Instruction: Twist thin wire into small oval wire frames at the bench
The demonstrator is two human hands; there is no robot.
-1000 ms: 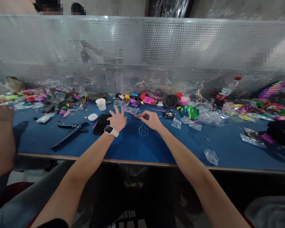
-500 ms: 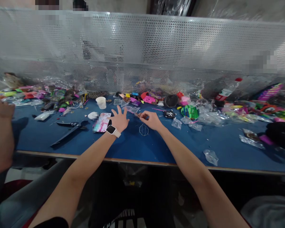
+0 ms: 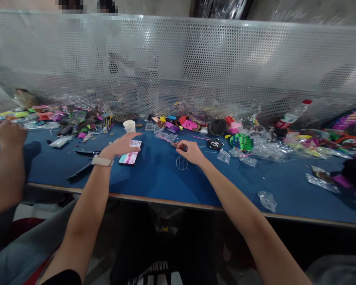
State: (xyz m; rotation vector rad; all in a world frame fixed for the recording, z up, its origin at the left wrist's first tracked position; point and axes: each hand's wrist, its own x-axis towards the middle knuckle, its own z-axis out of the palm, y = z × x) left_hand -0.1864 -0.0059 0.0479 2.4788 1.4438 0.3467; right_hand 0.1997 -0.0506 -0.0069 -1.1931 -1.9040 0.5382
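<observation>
My left hand, with a watch strap on its wrist, is open and held in the air with fingers stretched to the right. It hovers by the left edge of a lit phone lying on the table. My right hand is closed in a pinch over the table; the small brownish thing at its fingertips is too small to name. Just below that hand lies a thin, clear ring-shaped piece with lines across it. Clear little plastic bags lie beyond its fingertips.
A white cup stands behind the phone. Black scissors-like tools lie left of my left wrist. Colourful soft pieces and wrappers line the perforated metal screen. At the far left is another person's hand; a bottle leans at the right.
My left hand has lifted and moved left, from the phone's right side to its left, turning at the wrist. My right hand keeps its pinch in nearly the same place.
</observation>
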